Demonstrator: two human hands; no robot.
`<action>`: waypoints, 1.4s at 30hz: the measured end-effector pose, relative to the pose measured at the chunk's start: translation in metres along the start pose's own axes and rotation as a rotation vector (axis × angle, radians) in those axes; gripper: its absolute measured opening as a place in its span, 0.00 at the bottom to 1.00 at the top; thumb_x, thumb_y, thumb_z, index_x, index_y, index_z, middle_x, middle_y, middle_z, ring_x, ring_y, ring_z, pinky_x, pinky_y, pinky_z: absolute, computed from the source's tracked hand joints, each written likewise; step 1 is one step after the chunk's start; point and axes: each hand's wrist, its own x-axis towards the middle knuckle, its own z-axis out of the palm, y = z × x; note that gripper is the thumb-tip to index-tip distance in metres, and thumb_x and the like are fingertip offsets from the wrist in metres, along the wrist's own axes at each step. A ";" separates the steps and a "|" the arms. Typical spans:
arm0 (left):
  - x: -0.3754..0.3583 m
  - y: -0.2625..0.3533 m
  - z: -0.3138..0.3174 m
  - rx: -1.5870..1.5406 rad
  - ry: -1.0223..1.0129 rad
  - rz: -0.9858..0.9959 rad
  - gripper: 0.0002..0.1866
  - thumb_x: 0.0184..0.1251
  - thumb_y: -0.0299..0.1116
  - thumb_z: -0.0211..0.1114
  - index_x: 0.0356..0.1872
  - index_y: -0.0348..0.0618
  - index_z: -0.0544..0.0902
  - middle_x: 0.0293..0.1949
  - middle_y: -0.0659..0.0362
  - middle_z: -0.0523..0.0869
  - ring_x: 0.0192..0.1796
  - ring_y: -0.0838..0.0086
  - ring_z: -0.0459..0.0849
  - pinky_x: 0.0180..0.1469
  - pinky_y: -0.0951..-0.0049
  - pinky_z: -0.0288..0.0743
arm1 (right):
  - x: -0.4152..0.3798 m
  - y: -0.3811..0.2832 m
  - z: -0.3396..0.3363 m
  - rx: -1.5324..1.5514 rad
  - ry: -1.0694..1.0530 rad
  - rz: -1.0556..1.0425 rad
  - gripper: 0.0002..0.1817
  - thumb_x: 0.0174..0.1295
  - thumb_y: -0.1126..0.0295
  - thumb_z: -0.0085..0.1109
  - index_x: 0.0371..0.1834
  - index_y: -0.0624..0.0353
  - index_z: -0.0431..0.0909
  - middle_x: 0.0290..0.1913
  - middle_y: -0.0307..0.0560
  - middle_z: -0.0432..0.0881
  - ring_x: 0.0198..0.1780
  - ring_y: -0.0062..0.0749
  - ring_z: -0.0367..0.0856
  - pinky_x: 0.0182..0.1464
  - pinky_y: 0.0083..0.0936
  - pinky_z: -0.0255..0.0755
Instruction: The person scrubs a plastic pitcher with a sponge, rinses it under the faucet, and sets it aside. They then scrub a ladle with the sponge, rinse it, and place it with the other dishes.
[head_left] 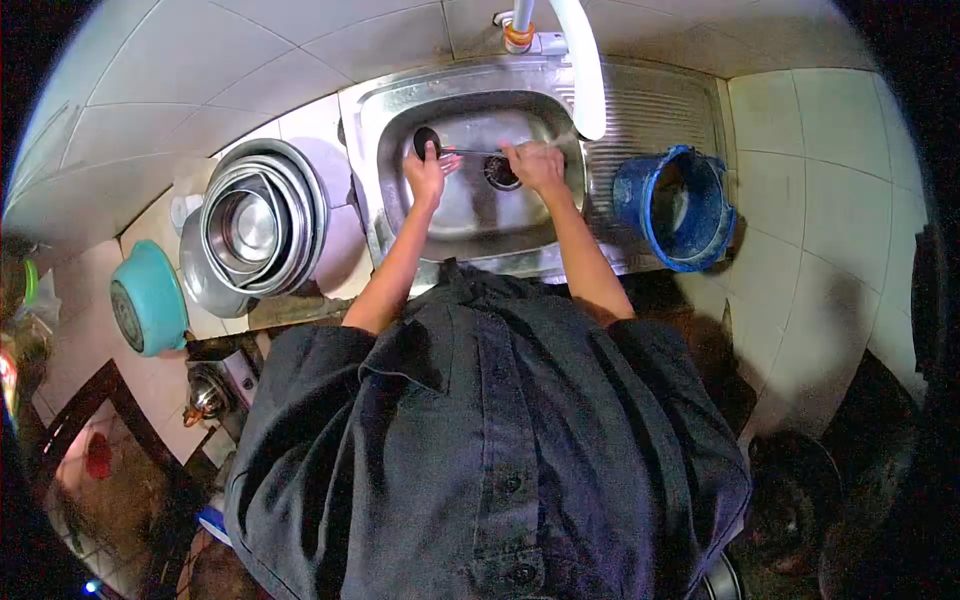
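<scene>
Over the steel sink point(480, 220), my left hand point(427, 177) holds the dark round head of a utensil point(427, 141), thumb against it and the other fingers partly spread. A thin handle runs from it to the right. My right hand point(537, 165) is closed round the far end of that handle, near the drain point(501, 172); its fingers are slightly blurred. The white tap spout point(588, 90) hangs above and to the right of my right hand, with a faint splash of water below it.
Stacked steel bowls point(245, 230) stand left of the sink, a teal basin point(150, 298) farther left. A blue bucket point(688, 208) is on the right, by the ribbed drainboard point(650, 115). Tiled walls point(830, 180) enclose the counter.
</scene>
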 end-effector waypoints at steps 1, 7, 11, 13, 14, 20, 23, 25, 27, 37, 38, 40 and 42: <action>-0.003 -0.001 -0.002 -0.008 0.020 0.014 0.13 0.78 0.35 0.47 0.47 0.32 0.70 0.39 0.40 0.85 0.31 0.57 0.88 0.31 0.63 0.86 | 0.007 -0.003 0.003 0.030 0.030 -0.003 0.37 0.68 0.39 0.38 0.22 0.58 0.85 0.25 0.56 0.84 0.28 0.50 0.84 0.33 0.45 0.78; 0.002 -0.005 -0.014 -0.148 0.098 -0.049 0.16 0.79 0.37 0.46 0.53 0.33 0.64 0.42 0.38 0.83 0.37 0.48 0.87 0.39 0.57 0.87 | 0.022 0.000 -0.003 0.096 -0.042 0.084 0.39 0.67 0.36 0.35 0.25 0.59 0.86 0.29 0.60 0.84 0.35 0.56 0.84 0.37 0.42 0.79; 0.002 -0.003 -0.013 -0.163 0.075 -0.039 0.16 0.79 0.36 0.43 0.52 0.30 0.64 0.41 0.37 0.83 0.34 0.48 0.88 0.35 0.58 0.88 | 0.012 0.013 0.004 0.032 -0.023 0.174 0.40 0.68 0.38 0.36 0.21 0.62 0.84 0.29 0.62 0.84 0.35 0.54 0.84 0.39 0.42 0.78; 0.001 -0.005 -0.007 -0.162 0.059 -0.047 0.16 0.79 0.36 0.44 0.52 0.29 0.64 0.41 0.37 0.83 0.33 0.48 0.87 0.34 0.58 0.88 | 0.004 0.011 0.004 0.048 -0.025 0.124 0.39 0.68 0.38 0.36 0.21 0.62 0.84 0.29 0.61 0.84 0.34 0.55 0.84 0.39 0.41 0.78; 0.001 -0.009 -0.007 -0.159 0.048 -0.054 0.16 0.79 0.36 0.44 0.53 0.29 0.63 0.40 0.37 0.83 0.33 0.48 0.87 0.33 0.57 0.88 | -0.001 0.004 0.000 0.068 -0.028 0.072 0.38 0.69 0.39 0.37 0.20 0.61 0.84 0.30 0.59 0.84 0.34 0.55 0.84 0.39 0.41 0.78; 0.010 0.006 0.003 -0.105 0.031 -0.012 0.16 0.78 0.35 0.48 0.53 0.30 0.64 0.36 0.37 0.83 0.30 0.47 0.87 0.30 0.56 0.87 | -0.005 -0.008 -0.011 0.045 -0.078 -0.069 0.35 0.68 0.37 0.36 0.32 0.55 0.86 0.33 0.57 0.85 0.36 0.51 0.85 0.41 0.43 0.78; 0.010 0.016 -0.004 -0.132 0.052 -0.015 0.16 0.78 0.36 0.48 0.53 0.30 0.64 0.36 0.36 0.83 0.30 0.47 0.87 0.31 0.56 0.87 | -0.002 0.000 -0.019 0.041 -0.177 -0.085 0.38 0.59 0.28 0.42 0.34 0.53 0.86 0.34 0.56 0.85 0.39 0.51 0.84 0.45 0.44 0.77; 0.008 0.014 -0.011 -0.190 0.110 -0.012 0.18 0.77 0.37 0.50 0.53 0.30 0.64 0.38 0.36 0.83 0.31 0.46 0.87 0.34 0.55 0.87 | -0.001 0.004 -0.027 0.072 -0.199 -0.092 0.39 0.57 0.26 0.44 0.35 0.53 0.86 0.34 0.56 0.85 0.39 0.50 0.84 0.45 0.43 0.77; 0.009 0.015 -0.020 -0.232 0.133 0.018 0.18 0.77 0.37 0.51 0.53 0.30 0.64 0.39 0.36 0.83 0.33 0.46 0.87 0.36 0.54 0.87 | -0.005 0.023 -0.015 0.139 -0.085 -0.092 0.37 0.50 0.27 0.54 0.36 0.53 0.86 0.35 0.56 0.85 0.41 0.50 0.84 0.47 0.41 0.77; 0.032 -0.021 -0.033 0.119 -0.074 -0.327 0.22 0.66 0.20 0.60 0.58 0.28 0.65 0.40 0.44 0.82 0.36 0.55 0.88 0.37 0.63 0.88 | -0.042 0.029 -0.071 0.857 0.012 -0.077 0.15 0.56 0.61 0.69 0.43 0.55 0.86 0.33 0.49 0.86 0.35 0.25 0.84 0.39 0.24 0.75; 0.019 -0.018 -0.018 0.173 -0.070 -0.190 0.21 0.64 0.17 0.60 0.57 0.32 0.66 0.41 0.44 0.82 0.34 0.55 0.88 0.35 0.64 0.88 | -0.048 0.025 -0.085 0.859 -0.087 0.048 0.15 0.57 0.63 0.68 0.45 0.56 0.85 0.31 0.48 0.87 0.32 0.23 0.84 0.36 0.23 0.75; 0.021 -0.026 0.004 0.167 -0.011 -0.238 0.20 0.64 0.17 0.59 0.56 0.34 0.67 0.44 0.44 0.81 0.34 0.55 0.88 0.34 0.64 0.88 | -0.062 0.014 -0.112 0.852 -0.185 0.183 0.15 0.59 0.64 0.66 0.46 0.57 0.85 0.30 0.47 0.87 0.29 0.21 0.83 0.34 0.22 0.75; 0.023 -0.033 0.022 0.152 -0.120 -0.225 0.18 0.66 0.19 0.59 0.55 0.34 0.67 0.46 0.45 0.80 0.33 0.53 0.88 0.32 0.63 0.89 | -0.079 0.004 -0.129 0.846 -0.091 0.242 0.14 0.60 0.65 0.65 0.46 0.58 0.85 0.25 0.44 0.86 0.25 0.19 0.81 0.31 0.21 0.74</action>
